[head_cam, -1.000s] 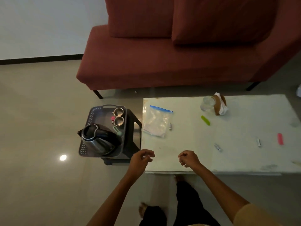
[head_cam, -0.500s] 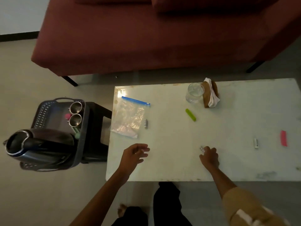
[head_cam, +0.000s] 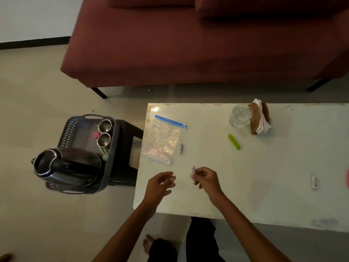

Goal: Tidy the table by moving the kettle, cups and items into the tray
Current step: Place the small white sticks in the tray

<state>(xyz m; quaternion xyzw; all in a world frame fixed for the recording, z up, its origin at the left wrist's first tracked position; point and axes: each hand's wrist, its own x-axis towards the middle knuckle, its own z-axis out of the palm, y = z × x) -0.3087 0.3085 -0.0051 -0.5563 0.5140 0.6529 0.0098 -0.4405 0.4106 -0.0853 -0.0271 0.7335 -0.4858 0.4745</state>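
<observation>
In the head view, the tray (head_cam: 111, 148) sits on a dark stool (head_cam: 130, 140) at the left of the frame. It holds the kettle (head_cam: 66, 167), two metal cups (head_cam: 105, 125) and a pink item (head_cam: 96, 134). At lower centre, above the bench (head_cam: 264, 176), the right hand (head_cam: 205, 178) has its grip closed on a small battery (head_cam: 193, 169), pinched at the fingertips. The left hand (head_cam: 160, 184) hovers beside it, its grip loosely curled and holding nothing. On the bench lie a plastic bag (head_cam: 162, 140), a second battery (head_cam: 181, 148) touching it, a green clip (head_cam: 234, 141), a glass (head_cam: 240, 115) and a third battery (head_cam: 313, 182) far right.
</observation>
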